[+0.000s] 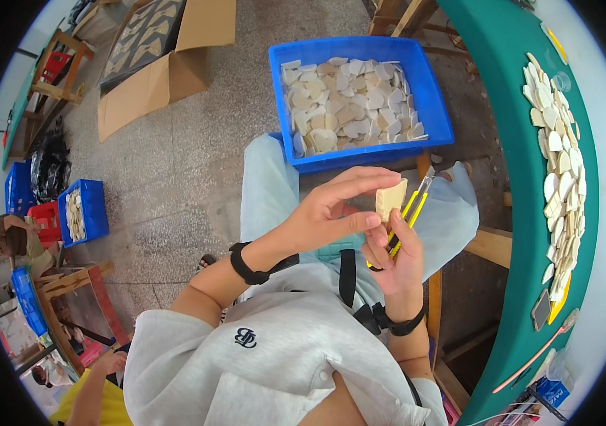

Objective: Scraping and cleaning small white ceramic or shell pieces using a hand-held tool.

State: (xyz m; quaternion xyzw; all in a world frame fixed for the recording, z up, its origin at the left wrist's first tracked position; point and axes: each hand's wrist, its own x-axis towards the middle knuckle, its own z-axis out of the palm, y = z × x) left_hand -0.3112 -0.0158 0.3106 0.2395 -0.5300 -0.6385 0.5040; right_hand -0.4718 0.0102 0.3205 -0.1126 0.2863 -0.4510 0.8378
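A small, beige, flat piece with a rough edge (391, 201) is pinched between the thumb and fingers of my left hand (338, 213). My right hand (399, 266) is wrapped around a yellow snap-off utility knife (414, 211), its metal blade pointing up and away from me. The right thumb tip sits close against the piece's lower edge; whether it touches I cannot tell. Both hands are over my lap, just in front of a blue bin (367, 157). Many similar cream and whitish pieces (353, 99) fill that bin.
Along my right runs a green-topped table (498, 128) bearing a long heap of pale pieces (562, 170). A dark rectangular object (541, 310) and a long-handled brush (537, 360) lie nearer. An open cardboard box (143, 103) and a smaller blue bin (99, 213) stand left. Other people sit there.
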